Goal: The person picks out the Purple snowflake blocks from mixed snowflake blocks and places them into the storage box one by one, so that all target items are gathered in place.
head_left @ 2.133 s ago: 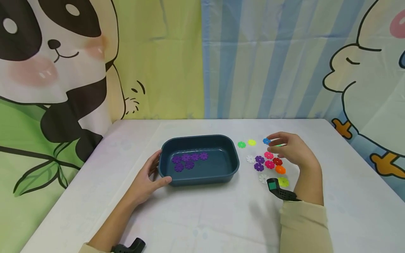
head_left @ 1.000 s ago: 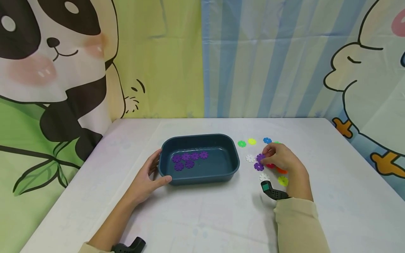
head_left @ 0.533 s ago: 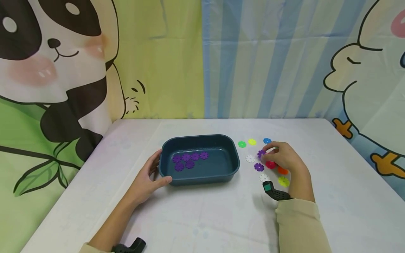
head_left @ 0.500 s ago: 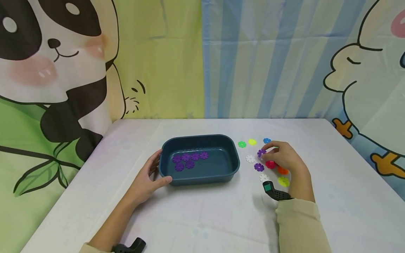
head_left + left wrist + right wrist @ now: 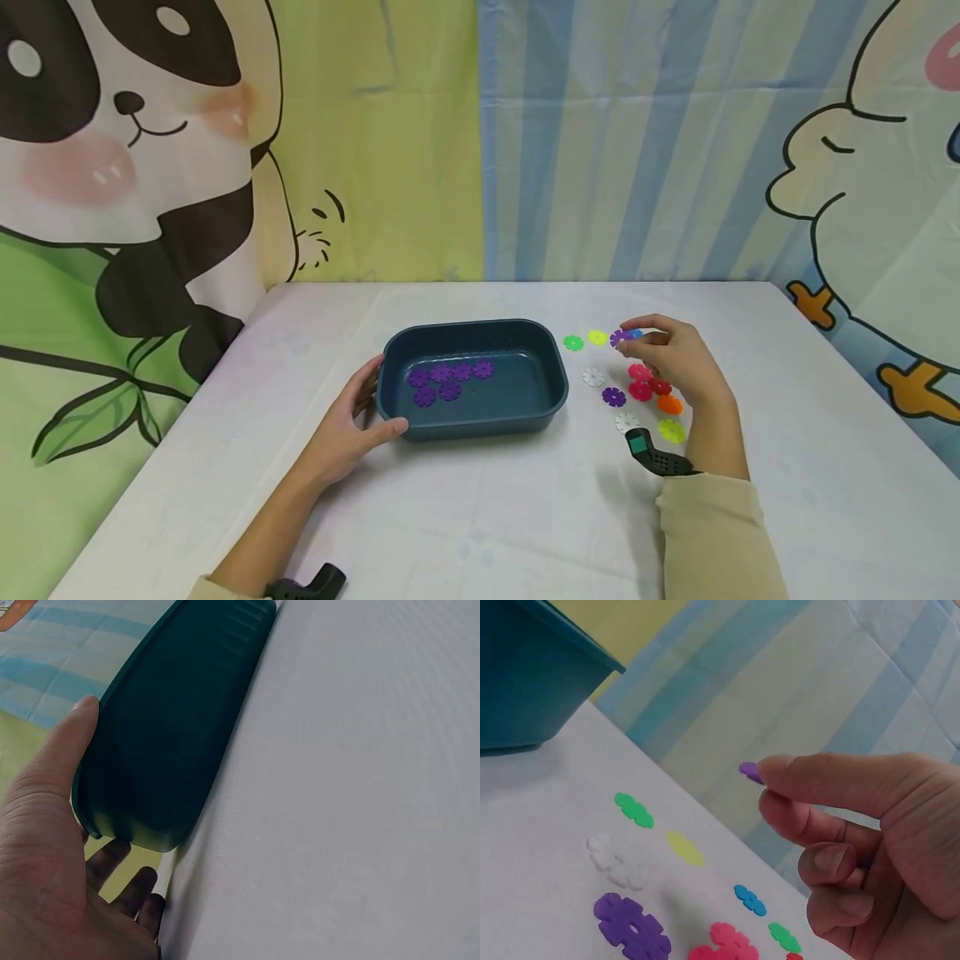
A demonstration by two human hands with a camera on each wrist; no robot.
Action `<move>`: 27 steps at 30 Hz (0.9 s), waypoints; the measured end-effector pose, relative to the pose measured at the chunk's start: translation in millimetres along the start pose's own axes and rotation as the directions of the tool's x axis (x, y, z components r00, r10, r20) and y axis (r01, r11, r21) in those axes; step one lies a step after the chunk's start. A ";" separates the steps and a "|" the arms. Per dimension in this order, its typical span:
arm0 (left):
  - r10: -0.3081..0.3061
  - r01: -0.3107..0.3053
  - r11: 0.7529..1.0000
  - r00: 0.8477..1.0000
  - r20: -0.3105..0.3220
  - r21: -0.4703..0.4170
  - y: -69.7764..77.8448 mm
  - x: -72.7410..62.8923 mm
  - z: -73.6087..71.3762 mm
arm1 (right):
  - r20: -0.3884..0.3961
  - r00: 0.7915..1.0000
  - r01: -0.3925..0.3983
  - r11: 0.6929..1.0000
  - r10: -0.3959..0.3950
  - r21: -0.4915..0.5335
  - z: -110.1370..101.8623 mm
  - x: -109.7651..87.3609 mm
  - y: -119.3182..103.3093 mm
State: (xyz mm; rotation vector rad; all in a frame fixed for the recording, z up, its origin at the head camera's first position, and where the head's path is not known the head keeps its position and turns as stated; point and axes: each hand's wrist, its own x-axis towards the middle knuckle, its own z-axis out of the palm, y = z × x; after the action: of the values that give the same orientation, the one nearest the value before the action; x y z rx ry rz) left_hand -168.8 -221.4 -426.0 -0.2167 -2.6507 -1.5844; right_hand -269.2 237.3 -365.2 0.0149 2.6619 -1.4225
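Between thumb and index finger, my right hand (image 5: pixel 684 358) pinches a purple snowflake disc (image 5: pixel 748 772), raised above the table in the right wrist view. Its other fingers are curled. My left hand (image 5: pixel 347 423) holds the left end of a dark teal plastic tub (image 5: pixel 480 427), thumb at the front corner and fingers round the end. Several purple snowflake discs (image 5: pixel 441 372) lie flat on the tub's floor, towards its left. Below the right hand lie another purple disc (image 5: pixel 613 397), pink discs (image 5: pixel 640 390), a red disc (image 5: pixel 661 386) and an orange disc (image 5: pixel 670 404).
Beyond the tub's right end lie a green disc (image 5: pixel 573 342), a yellow disc (image 5: pixel 597 337) and a white disc (image 5: pixel 593 377). Nearer are a second white disc (image 5: pixel 625 422) and a yellow-green disc (image 5: pixel 672 430). A printed curtain (image 5: pixel 600 167) hangs behind the white table (image 5: pixel 480 517).
My right hand has come in to the discs, pinched a purple one and lifted it up and away from the others. The left hand and the tub have stayed in place.
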 end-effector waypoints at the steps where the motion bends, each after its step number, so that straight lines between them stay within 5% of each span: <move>1: -0.002 0.002 1.000 1.000 -0.002 0.001 0.2 0.3 0.1 | -0.009 1.000 0.010 1.000 -0.010 0.011 -0.7 -0.7 -0.9; 20: 0.035 -0.035 0.999 0.999 0.009 -0.025 0.3 0.8 -0.2 | -0.171 0.974 0.186 0.954 -0.148 0.235 -5.8 -13.0 -28.6; 27: 0.032 -0.032 0.999 0.999 0.006 -0.016 0.1 -0.7 -1.4 | -0.158 0.968 0.239 0.902 -0.194 0.358 -1.8 -15.8 -38.3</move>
State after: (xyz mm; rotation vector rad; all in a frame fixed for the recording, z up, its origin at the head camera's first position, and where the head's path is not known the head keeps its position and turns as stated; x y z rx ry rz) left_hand -168.1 -222.7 -425.3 -0.2643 -2.6262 -1.5992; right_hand -256.3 218.2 -330.8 -0.1725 2.4966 -2.0467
